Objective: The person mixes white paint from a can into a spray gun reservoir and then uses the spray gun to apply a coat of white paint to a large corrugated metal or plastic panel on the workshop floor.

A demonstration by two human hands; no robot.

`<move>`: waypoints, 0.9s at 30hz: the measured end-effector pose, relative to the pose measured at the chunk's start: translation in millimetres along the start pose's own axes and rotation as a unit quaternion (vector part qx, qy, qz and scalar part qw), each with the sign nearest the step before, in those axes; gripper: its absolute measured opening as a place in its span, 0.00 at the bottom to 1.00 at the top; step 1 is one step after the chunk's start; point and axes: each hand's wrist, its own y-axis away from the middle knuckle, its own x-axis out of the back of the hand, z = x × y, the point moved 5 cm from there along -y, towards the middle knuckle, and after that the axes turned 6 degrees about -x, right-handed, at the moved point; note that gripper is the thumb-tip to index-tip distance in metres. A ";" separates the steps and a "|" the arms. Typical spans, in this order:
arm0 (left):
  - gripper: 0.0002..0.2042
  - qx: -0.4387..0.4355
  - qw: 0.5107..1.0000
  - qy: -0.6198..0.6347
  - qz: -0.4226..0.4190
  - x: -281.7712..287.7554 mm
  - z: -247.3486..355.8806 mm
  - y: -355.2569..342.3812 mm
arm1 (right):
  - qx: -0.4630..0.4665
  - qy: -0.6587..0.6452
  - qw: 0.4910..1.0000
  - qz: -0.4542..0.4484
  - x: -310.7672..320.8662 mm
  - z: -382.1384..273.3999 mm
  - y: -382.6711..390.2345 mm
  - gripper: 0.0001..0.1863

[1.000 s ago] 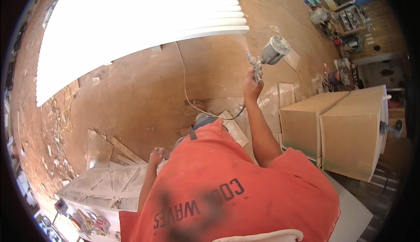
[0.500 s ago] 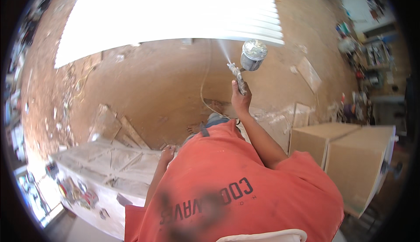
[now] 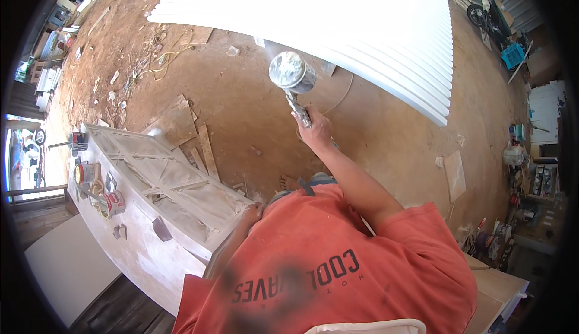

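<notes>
My right hand [image 3: 315, 127], its arm stretched out ahead, is wrapped round the handle of a paint spray gun [image 3: 294, 100]. A round metal cup [image 3: 295, 73], smeared with white paint, is mounted on the gun and hides its nozzle. Beyond the cup lies a large, bright white ribbed panel [image 3: 338, 14]; its near edge is just past the gun. My left hand [image 3: 253, 213] hangs low beside my shirt, close to the corner of a dusty pale cabinet [image 3: 175, 183]. Its fingers are mostly hidden, and whether it touches the cabinet cannot be made out.
Paint cans [image 3: 111, 203] stand on the cabinet's pale left side. Board offcuts [image 3: 178, 123] and a tangled yellow cord [image 3: 166, 62] lie on the brown dirt floor [image 3: 386, 135]. A thin hose [image 3: 345, 95] runs past the gun. Cardboard-coloured boxes [image 3: 491, 292] stand behind me at right.
My view has turned left, so the panel appears further right and the cabinet shows more. The gun has swung left, its cup now before the nozzle; the clear spray plume no longer shows.
</notes>
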 end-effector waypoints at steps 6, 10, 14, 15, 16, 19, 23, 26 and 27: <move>0.23 0.054 0.998 -0.009 -0.038 -0.5 -6.7 -14.4 | -0.069 0.096 0.992 0.050 60.2 58.4 50.2 0.13; 0.23 -0.020 0.998 -0.024 -0.056 -29.8 -77.9 -44.0 | -0.144 0.132 0.975 0.106 123.8 76.5 98.4 0.13; 0.24 -0.114 0.986 -0.070 -0.103 -3.4 -11.2 -64.7 | -0.261 0.206 0.917 0.218 197.4 111.9 158.1 0.12; 0.24 -0.142 0.979 -0.091 -0.111 -0.8 -15.3 -68.9 | -0.271 0.216 0.905 0.246 208.0 115.9 167.4 0.12; 0.23 -0.151 0.978 -0.096 -0.111 -2.0 -19.0 -73.9 | -0.279 0.226 0.893 0.271 218.3 119.5 176.1 0.12; 0.22 -0.124 0.986 -0.079 -0.084 -6.0 -47.0 -86.3 | -0.306 0.227 0.868 0.320 229.3 116.5 181.9 0.11; 0.21 -0.052 0.997 -0.012 -0.060 10.6 2.1 -75.6 | -0.311 0.183 0.880 0.309 211.7 119.0 169.5 0.13; 0.20 -0.057 0.997 0.046 -0.011 14.0 -15.4 -66.5 | -0.305 0.131 0.917 0.221 156.7 102.9 117.7 0.15; 0.20 -0.066 0.995 0.071 0.007 15.5 -20.5 -61.5 | -0.310 0.118 0.925 0.184 132.9 96.1 99.5 0.15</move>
